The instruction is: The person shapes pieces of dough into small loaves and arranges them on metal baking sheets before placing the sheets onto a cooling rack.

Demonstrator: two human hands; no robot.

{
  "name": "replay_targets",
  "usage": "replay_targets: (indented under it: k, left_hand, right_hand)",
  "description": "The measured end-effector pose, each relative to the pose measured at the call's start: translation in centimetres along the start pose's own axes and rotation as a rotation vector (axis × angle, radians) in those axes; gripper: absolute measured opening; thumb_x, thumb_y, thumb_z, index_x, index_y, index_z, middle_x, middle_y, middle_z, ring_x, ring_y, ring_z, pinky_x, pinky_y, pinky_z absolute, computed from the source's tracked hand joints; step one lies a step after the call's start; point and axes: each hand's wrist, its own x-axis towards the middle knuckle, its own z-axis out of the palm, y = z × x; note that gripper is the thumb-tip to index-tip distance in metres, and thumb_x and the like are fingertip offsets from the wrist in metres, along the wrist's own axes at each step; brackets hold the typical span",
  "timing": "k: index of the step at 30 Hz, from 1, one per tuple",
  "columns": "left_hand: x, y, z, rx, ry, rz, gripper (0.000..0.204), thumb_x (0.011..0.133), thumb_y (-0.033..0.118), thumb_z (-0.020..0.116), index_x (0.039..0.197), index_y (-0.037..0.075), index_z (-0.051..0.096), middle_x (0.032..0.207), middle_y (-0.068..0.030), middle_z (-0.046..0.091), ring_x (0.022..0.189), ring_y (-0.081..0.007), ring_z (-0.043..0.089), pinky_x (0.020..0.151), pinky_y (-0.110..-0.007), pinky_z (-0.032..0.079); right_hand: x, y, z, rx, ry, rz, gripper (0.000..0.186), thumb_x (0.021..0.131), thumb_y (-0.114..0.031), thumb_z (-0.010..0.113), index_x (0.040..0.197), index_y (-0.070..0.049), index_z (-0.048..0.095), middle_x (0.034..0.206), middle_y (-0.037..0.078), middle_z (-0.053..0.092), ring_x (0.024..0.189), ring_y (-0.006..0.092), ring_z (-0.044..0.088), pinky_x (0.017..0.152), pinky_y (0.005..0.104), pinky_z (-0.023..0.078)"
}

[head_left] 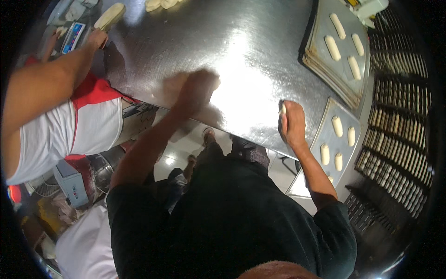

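My left hand (197, 88) is motion-blurred over the steel bench (251, 56); I cannot tell whether it is clenched or released, nor whether anything lies under it. My right hand (292, 123) sits at the bench's near edge, at 3 o'clock from the left, fingers curled around a pale dough piece (282, 109); only its upper tip shows. At 3 o'clock from that hand, a baking tray (325, 135) carries shaped dough rolls (337, 125); its near end is hidden behind my arm. At 1 o'clock, stacked trays (320, 46) hold more rolls. At 10 o'clock, a co-worker's hand (96, 38) rests beside a scale (73, 37), partly cut off.
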Motion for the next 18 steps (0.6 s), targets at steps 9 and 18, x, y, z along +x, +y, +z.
replay_targets:
  k: [9,18]
  left_hand:
    - [6.4,-0.8,2.0,0.564,-0.066,-0.015,0.077,0.099,0.051,0.063,0.149,-0.005,0.044,0.159,-0.024,0.04,0.148,-0.0387,0.037,0.121,-0.058,0.026]
    - [-2.7,6.8,2.2,0.449,-0.082,0.02,0.076,0.096,0.047,0.067,0.148,-0.004,0.044,0.145,-0.0263,0.05,0.133,-0.0381,0.047,0.113,-0.063,0.029]
  right_hand:
    - [8.9,2.5,3.2,-0.276,-0.092,-0.078,0.083,0.103,-0.065,0.042,0.15,0.003,0.048,0.158,0.025,0.045,0.149,0.0424,0.038,0.121,0.0576,0.029]
    - [-4.7,-3.6,1.5,-0.157,-0.119,-0.011,0.086,0.098,-0.06,0.057,0.151,0.007,0.042,0.156,0.03,0.043,0.147,0.0476,0.037,0.122,0.0595,0.025]
